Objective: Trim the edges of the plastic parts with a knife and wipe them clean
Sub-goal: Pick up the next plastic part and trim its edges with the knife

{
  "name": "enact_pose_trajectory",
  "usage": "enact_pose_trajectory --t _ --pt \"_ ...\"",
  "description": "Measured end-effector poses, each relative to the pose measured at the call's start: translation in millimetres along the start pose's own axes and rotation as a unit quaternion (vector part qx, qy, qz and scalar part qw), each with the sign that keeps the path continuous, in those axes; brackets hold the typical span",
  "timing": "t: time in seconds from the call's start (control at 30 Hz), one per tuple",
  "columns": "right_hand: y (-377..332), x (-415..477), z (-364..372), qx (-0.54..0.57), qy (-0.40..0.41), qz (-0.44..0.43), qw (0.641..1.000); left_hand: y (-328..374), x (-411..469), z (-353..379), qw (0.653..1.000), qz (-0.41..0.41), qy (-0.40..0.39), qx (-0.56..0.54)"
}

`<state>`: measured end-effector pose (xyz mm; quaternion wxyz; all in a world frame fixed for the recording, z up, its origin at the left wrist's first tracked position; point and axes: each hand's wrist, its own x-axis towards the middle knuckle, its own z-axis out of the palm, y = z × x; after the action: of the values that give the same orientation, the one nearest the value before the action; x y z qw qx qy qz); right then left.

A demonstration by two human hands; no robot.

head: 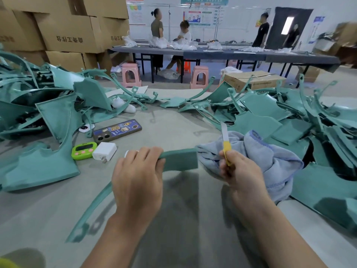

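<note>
My left hand (pixel 138 176) grips a teal plastic part (pixel 180 159) by its wide flat end. The part's thin curved arm sweeps down to the lower left under my wrist. My right hand (pixel 238 171) holds a yellow-handled knife (pixel 225 141) with its white blade pointing up and away. The same hand also holds a grey-blue cloth (pixel 270 159) that is bunched against the part's right end. The knife blade is clear of the part.
Piles of teal plastic parts lie at the left (pixel 48 117) and the right (pixel 289 113). A phone (pixel 116 130), a green timer (pixel 84 150) and a white charger (pixel 104 151) lie left of my hands. Cardboard boxes (pixel 67 29) stand behind.
</note>
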<state>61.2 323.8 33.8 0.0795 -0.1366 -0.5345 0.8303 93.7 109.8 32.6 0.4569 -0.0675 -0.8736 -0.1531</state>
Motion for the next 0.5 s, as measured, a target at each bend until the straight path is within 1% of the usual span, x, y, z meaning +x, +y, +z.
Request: enact_pose_trajectory --t 0.03,0.1,0.17,0.23,0.3,0.33,0.37,0.4,0.43,0.47,0.5 --pt "0 -3 1 -0.035 -0.017 -0.038 0.999 -1 -2 2 1.000 -0.008 -0.007 0.008" --pt "0 -10 5 -0.073 -0.085 -0.083 0.990 -3 -4 5 1.000 -0.023 -0.012 0.007" --pt "0 -17 9 -0.104 -0.146 -0.088 0.980 -6 -5 8 0.999 -0.031 -0.009 0.001" --pt "2 -18 9 -0.145 -0.165 -0.051 0.974 -10 -5 9 0.999 -0.031 -0.008 -0.006" --pt "5 -12 5 -0.223 -0.117 -0.012 0.968 -15 -6 10 0.999 -0.030 -0.014 -0.014" --pt "6 -6 1 -0.286 -0.080 -0.014 0.955 -18 -6 10 0.999 -0.032 -0.016 -0.019" --pt "6 -3 -2 -0.354 -0.042 -0.032 0.934 -20 -6 10 0.999 -0.036 -0.018 -0.027" --pt "5 -1 -5 -0.389 -0.013 -0.055 0.919 -22 -6 10 0.998 -0.042 -0.020 -0.035" --pt "5 2 -7 -0.382 -0.005 -0.077 0.921 -23 -5 10 0.998 -0.046 -0.021 -0.041" --pt "4 2 -7 -0.323 -0.026 -0.084 0.942 -23 -6 10 0.998 -0.048 -0.022 -0.046" --pt "2 -1 -6 -0.246 -0.067 -0.077 0.964 -24 -6 11 0.997 -0.047 -0.023 -0.050"
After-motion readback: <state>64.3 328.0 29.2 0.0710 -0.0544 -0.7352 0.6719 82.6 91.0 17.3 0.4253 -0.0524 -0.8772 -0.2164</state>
